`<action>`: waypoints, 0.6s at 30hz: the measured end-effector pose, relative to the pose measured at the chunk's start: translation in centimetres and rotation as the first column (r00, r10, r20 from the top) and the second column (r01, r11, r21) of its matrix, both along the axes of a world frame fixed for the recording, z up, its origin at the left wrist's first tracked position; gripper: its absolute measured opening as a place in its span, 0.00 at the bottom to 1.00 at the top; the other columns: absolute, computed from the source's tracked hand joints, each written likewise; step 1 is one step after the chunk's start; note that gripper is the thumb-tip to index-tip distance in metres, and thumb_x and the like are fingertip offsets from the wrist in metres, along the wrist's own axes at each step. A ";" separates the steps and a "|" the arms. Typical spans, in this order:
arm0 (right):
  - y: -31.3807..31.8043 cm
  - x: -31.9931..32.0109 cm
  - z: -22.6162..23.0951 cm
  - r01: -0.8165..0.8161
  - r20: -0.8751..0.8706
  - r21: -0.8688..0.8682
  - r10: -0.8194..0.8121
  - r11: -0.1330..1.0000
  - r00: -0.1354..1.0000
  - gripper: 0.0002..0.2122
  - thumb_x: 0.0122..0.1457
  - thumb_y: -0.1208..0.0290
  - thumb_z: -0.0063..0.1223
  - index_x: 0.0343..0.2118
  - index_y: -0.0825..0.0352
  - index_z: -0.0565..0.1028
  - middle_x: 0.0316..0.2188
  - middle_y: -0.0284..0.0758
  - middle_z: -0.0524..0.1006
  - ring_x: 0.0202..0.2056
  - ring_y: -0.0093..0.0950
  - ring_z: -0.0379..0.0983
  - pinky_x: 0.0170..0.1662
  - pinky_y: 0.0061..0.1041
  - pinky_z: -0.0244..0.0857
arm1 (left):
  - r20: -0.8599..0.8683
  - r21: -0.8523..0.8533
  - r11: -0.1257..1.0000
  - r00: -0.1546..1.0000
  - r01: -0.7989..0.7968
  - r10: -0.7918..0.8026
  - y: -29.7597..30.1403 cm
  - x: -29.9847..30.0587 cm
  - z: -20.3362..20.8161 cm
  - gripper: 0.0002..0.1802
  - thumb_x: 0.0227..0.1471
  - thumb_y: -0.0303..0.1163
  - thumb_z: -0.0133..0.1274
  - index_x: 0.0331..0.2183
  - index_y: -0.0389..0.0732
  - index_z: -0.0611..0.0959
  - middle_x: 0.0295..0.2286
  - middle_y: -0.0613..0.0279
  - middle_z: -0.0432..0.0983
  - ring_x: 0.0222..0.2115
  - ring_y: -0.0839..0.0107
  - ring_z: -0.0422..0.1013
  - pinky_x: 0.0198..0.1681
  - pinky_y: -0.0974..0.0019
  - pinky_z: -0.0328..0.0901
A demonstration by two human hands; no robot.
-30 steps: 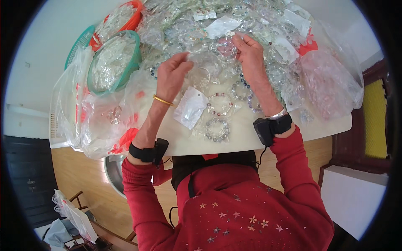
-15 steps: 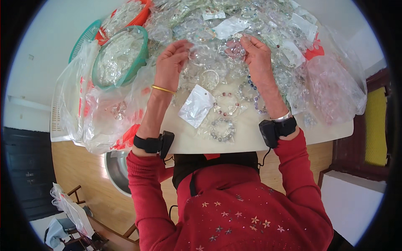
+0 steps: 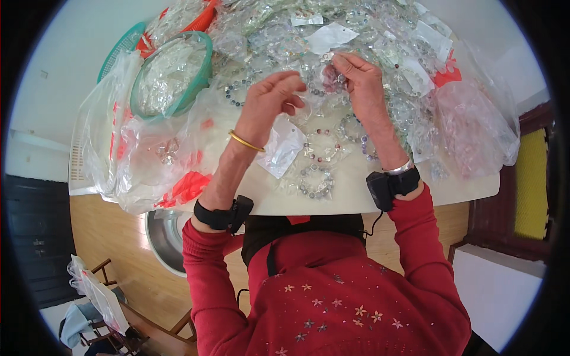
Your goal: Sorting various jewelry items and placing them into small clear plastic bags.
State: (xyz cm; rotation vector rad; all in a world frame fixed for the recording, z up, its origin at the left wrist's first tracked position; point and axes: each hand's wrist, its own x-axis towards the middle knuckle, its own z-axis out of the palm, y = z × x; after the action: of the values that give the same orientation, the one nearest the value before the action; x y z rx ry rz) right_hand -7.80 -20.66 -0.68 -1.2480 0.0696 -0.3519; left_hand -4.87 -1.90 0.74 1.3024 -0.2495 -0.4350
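Observation:
My right hand [image 3: 364, 86] pinches a beaded bracelet in a clear bag [image 3: 331, 78], pinkish beads showing through the plastic, held over the heap. To its left, my left hand [image 3: 272, 98] hovers with bent fingers apart and nothing visible in them. Below that hand lies a white pouch [image 3: 282, 151], partly hidden by it. Nearer the table edge are a bagged bracelet of dark red and clear beads [image 3: 321, 146] and a bagged bracelet of grey beads [image 3: 316, 181]. A bracelet of bluish-purple beads [image 3: 366, 145] rests beside my right wrist.
A large heap of bagged bracelets [image 3: 267, 35] covers the table's far side. Green basket [image 3: 208, 65] and red basket [image 3: 205, 16] at far left hold clear bags. Plastic bags lie at left [image 3: 139, 172] and right [image 3: 475, 127]. A metal basin [image 3: 157, 243] stands on the floor.
My left hand has moved right and toward me, from the heap to above the white pouch. My right hand has shifted slightly left, still holding the bagged bracelet.

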 end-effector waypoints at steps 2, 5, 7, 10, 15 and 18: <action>0.4 -0.3 0.2 -0.003 0.028 -0.106 0.006 0.994 1.000 0.11 0.57 0.68 0.49 0.34 0.73 0.75 0.28 0.36 0.76 0.27 0.22 0.73 0.30 0.19 0.67 | 0.036 0.081 0.993 0.996 0.081 -0.085 -0.3 -0.5 -0.2 0.10 0.52 0.31 0.49 0.35 0.35 0.78 0.25 0.63 0.75 0.21 0.78 0.68 0.24 0.77 0.61; 0.6 -0.5 0.4 -0.009 0.019 -0.121 0.011 0.993 1.000 0.12 0.57 0.66 0.49 0.34 0.72 0.76 0.27 0.34 0.76 0.26 0.20 0.72 0.28 0.18 0.65 | 0.033 0.089 0.990 0.993 0.110 -0.114 -0.3 -1.0 -0.1 0.09 0.51 0.31 0.51 0.33 0.35 0.79 0.21 0.66 0.73 0.18 0.80 0.67 0.21 0.77 0.59; 0.4 -0.5 0.3 -0.021 -0.031 -0.046 0.020 0.999 0.999 0.13 0.57 0.64 0.49 0.34 0.71 0.76 0.26 0.33 0.76 0.26 0.19 0.71 0.27 0.17 0.64 | -0.035 0.057 0.996 0.997 0.075 -0.073 0.1 -1.5 0.2 0.07 0.48 0.29 0.52 0.30 0.36 0.80 0.18 0.68 0.72 0.16 0.82 0.66 0.19 0.77 0.57; 0.0 -0.4 0.0 0.052 -0.055 -0.194 -0.064 0.980 0.996 0.15 0.59 0.62 0.46 0.35 0.70 0.76 0.26 0.33 0.75 0.25 0.19 0.71 0.27 0.18 0.63 | 0.013 0.101 0.994 0.999 0.050 -0.051 2.4 -3.7 0.8 0.06 0.47 0.28 0.53 0.29 0.36 0.80 0.18 0.68 0.71 0.16 0.83 0.64 0.19 0.77 0.57; 0.0 0.4 -1.0 -0.050 -0.034 -0.207 0.044 0.977 0.998 0.15 0.59 0.64 0.45 0.40 0.71 0.74 0.27 0.35 0.75 0.26 0.23 0.72 0.32 0.20 0.67 | -0.044 0.091 0.996 0.999 0.006 -0.002 11.4 -12.6 0.5 0.09 0.45 0.26 0.50 0.30 0.34 0.80 0.16 0.69 0.69 0.16 0.83 0.62 0.19 0.79 0.53; -0.1 0.8 -1.7 -0.089 -0.088 -0.223 0.071 0.971 0.994 0.14 0.59 0.65 0.46 0.40 0.71 0.74 0.27 0.35 0.75 0.26 0.22 0.72 0.32 0.19 0.68 | -0.180 0.260 0.965 0.980 -0.038 0.087 18.1 -17.4 -1.0 0.09 0.43 0.26 0.50 0.30 0.34 0.80 0.16 0.68 0.69 0.16 0.83 0.62 0.18 0.79 0.53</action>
State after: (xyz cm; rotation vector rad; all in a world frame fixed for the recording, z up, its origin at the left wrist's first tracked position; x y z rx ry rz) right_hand -7.01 -20.75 -2.36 -1.4866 0.0481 -0.2446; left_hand -22.27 16.19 -0.24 1.5050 0.0103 -0.5472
